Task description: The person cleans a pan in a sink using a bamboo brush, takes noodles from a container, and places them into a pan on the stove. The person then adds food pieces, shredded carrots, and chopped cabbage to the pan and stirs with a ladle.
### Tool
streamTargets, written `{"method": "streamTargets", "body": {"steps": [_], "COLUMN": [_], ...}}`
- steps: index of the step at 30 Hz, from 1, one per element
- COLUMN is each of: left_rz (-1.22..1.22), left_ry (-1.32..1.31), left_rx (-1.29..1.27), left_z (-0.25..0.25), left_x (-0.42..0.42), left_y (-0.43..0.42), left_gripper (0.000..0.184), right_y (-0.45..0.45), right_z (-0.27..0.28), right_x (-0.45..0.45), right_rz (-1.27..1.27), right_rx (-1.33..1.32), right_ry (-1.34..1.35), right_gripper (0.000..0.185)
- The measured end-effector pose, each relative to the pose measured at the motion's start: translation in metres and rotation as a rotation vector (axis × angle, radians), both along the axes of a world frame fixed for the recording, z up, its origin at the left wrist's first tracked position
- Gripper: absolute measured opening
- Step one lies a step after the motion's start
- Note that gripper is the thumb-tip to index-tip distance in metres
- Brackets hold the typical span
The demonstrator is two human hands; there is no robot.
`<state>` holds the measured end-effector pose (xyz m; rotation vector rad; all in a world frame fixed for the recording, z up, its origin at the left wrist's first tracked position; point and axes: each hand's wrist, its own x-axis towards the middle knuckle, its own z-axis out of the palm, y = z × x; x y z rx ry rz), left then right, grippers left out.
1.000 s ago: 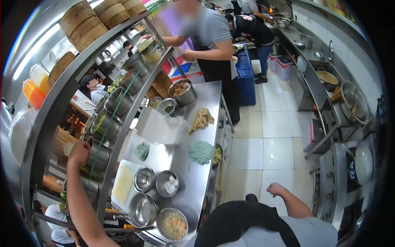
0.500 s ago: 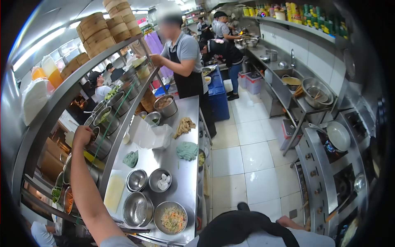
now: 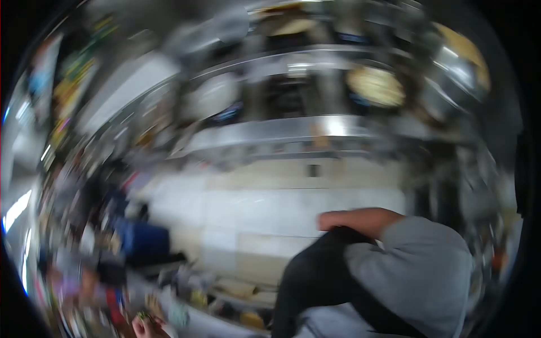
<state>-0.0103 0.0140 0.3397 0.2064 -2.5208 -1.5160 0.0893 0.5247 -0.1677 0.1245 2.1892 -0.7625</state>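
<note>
At the bottom left edge, over the prep counter, my left hand (image 3: 147,328) is closed. A small green clump (image 3: 144,317) shows at its fingertips, too blurred to name exactly. Close by lies a pale green cloth (image 3: 179,314). My right hand (image 3: 328,220) is low in front of my body, above the tiled floor. Motion smears it, so its fingers do not show clearly.
Across the aisle runs a stove (image 3: 282,127) with a pale frying pan (image 3: 217,93) and a pan of pale yellow food (image 3: 376,86). A blue tub (image 3: 141,239) stands on the tiled floor (image 3: 225,211). Blurred people are at far left.
My view has swung right from the counter to the stove. My left hand has left the metal pot on the shelf and is now low over the counter with a green clump.
</note>
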Motion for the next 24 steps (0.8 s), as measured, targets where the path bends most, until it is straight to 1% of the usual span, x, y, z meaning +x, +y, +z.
{"method": "streamTargets", "body": {"steps": [1,2,3,4,5,6,7,8,9,10,11,12,13,14,15,16,17,18,20,22,23,24], "left_rz": [-0.066,-0.618,-0.331,-0.489,-0.652,-0.817,-0.940,-1.069,-1.168,-1.221,-1.219,-1.271,-1.331,-1.391,-1.398,-1.397,-1.391,-1.400,-1.360,-1.372,-1.362,-1.373], "left_ry": [0.072,0.549,-0.019,-0.083,-0.061,-0.075,-0.040,-0.086,0.031,0.041,0.045,0.235,0.296,0.361,0.354,0.417,0.490,0.498,0.376,0.440,0.485,0.553], "left_rx": [0.173,-0.440,0.323,0.357,0.257,0.116,0.180,0.175,0.063,0.030,-0.121,-0.187,-0.224,-0.267,-0.276,-0.381,-0.480,-0.481,-0.705,-0.730,-0.758,-0.706], "left_z": [-0.037,-0.051,-0.069,-0.079,-0.091,-0.093,-0.109,-0.121,-0.123,-0.140,-0.143,-0.173,-0.192,-0.204,-0.210,-0.218,-0.220,-0.216,-0.207,-0.206,-0.206,-0.213], "left_x": [-0.028,-0.047,-0.049,-0.059,-0.063,-0.063,-0.061,-0.063,-0.050,-0.047,-0.036,-0.041,-0.040,-0.039,-0.037,-0.029,-0.024,-0.020,-0.017,-0.016,-0.021,-0.030], "left_y": [0.068,0.145,0.226,0.297,0.365,0.439,0.512,0.576,0.645,0.707,0.760,0.811,0.855,0.888,0.912,0.942,0.955,0.964,0.976,0.983,0.981,0.981], "left_gripper": [0.010,0.010,0.013,0.016,0.014,0.010,0.011,0.011,0.011,0.014,0.018,0.022,0.022,0.023,0.023,0.023,0.023,0.023,0.022,0.023,0.024,0.029], "right_y": [0.023,0.040,0.063,0.089,0.114,0.132,0.152,0.164,0.181,0.199,0.213,0.227,0.235,0.235,0.237,0.245,0.244,0.243,0.235,0.228,0.220,0.217], "right_z": [0.013,0.001,0.012,0.022,0.029,0.027,0.015,0.016,0.021,0.028,0.029,0.029,0.031,0.033,0.035,0.033,0.031,0.027,0.018,0.008,0.006,0.007], "right_x": [0.018,0.035,0.054,0.073,0.096,0.121,0.140,0.156,0.176,0.192,0.205,0.218,0.231,0.245,0.262,0.282,0.295,0.307,0.318,0.319,0.317,0.306], "right_rz": [-0.138,-0.236,-0.307,-0.345,-0.393,-0.436,-0.479,-0.501,-0.618,-0.732,-0.743,-0.814,-0.885,-0.890,-0.992,-1.095,-1.101,-1.090,-1.085,-1.113,-1.081,-1.016], "right_rx": [-0.058,-0.061,-0.072,-0.081,-0.068,-0.059,-0.044,-0.050,-0.047,-0.044,-0.057,-0.068,-0.082,-0.100,-0.071,-0.043,-0.047,-0.061,-0.078,-0.065,-0.012,0.045], "right_ry": [0.031,-0.029,-0.096,-0.101,-0.045,0.007,0.025,0.015,0.018,0.021,0.006,-0.041,-0.089,-0.100,-0.051,-0.005,-0.004,0.023,0.066,-0.023,-0.001,0.035], "right_gripper": [0.030,0.033,0.034,0.034,0.034,0.033,0.032,0.032,0.030,0.028,0.028,0.027,0.026,0.026,0.027,0.027,0.027,0.028,0.029,0.032,0.033,0.034]}}
